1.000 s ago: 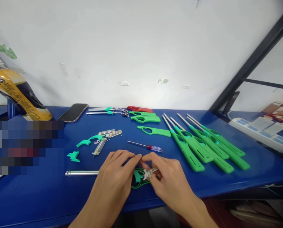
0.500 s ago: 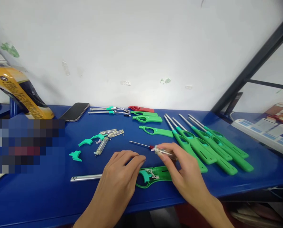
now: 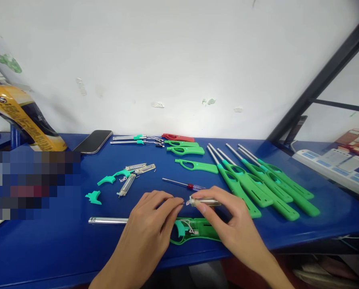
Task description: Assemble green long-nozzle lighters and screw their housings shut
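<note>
My right hand [image 3: 233, 220] pinches a clear gas tank [image 3: 207, 201] between thumb and fingers, its small fitting pointing left. Below it lies an opened green lighter half [image 3: 203, 229] with a teal trigger [image 3: 181, 228] and pale wires inside; a metal tube [image 3: 107, 220] extends left from it. My left hand [image 3: 153, 224] is over the joint of tube and shell, fingers bent together, their tips close to the tank's fitting; what they hold, if anything, is hidden. Just behind the hands rests a screwdriver [image 3: 179, 184] with a red and clear handle.
Several green lighters [image 3: 257, 184] lie at the right. Green shell halves [image 3: 197, 165], a red one [image 3: 177, 138] and metal tubes [image 3: 128, 142] lie at the back. Loose clear tanks [image 3: 126, 185] and teal pieces [image 3: 93, 196] are at left, with a phone [image 3: 95, 141] and bottle [image 3: 25, 114] behind.
My right hand has brought the tank slightly left and down, nearer my left fingertips and away from the screwdriver. More of the screwdriver's handle shows. The view has shifted slightly.
</note>
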Available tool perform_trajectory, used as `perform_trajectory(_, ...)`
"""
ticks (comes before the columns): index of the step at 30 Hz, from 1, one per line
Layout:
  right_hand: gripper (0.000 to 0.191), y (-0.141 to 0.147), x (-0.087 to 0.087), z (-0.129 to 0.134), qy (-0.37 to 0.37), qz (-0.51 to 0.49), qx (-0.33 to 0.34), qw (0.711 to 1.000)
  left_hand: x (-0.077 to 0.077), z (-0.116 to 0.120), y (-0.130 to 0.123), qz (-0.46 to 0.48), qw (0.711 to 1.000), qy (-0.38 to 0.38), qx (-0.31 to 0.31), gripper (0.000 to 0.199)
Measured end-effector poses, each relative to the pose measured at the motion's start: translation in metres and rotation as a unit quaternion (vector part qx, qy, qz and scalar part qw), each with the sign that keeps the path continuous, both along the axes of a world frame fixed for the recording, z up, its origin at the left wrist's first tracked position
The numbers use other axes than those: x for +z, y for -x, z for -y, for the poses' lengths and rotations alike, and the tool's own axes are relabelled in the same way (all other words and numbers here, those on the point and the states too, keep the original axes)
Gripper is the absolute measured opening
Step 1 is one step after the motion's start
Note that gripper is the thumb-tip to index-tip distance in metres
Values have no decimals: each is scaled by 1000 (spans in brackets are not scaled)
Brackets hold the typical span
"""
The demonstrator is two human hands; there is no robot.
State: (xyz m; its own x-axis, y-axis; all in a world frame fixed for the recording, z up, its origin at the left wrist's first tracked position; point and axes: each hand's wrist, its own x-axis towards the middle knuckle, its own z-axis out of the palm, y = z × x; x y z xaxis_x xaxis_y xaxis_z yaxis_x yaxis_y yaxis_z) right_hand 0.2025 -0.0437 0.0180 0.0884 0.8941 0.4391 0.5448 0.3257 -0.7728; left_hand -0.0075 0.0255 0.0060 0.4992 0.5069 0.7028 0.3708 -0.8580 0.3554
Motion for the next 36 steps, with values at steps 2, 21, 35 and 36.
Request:
perform_trajectory(2, 12, -1, 0, 0, -10, 5, 4, 1000, 0, 0, 0, -1, 1000, 3, -2, 18)
perform_trajectory(21, 13, -1, 3, 1, -10, 38, 17, 999, 1, 1, -1, -14, 1000, 0, -19, 18)
perform_trajectory(35, 12, -1, 3, 1, -19, 49, 28, 998, 1, 3, 1, -33, 999, -12, -19, 20)
perform_trajectory(36, 12, -1, 3, 1, -22, 47, 30, 998, 1, 3, 1, -37, 999, -13, -20, 20)
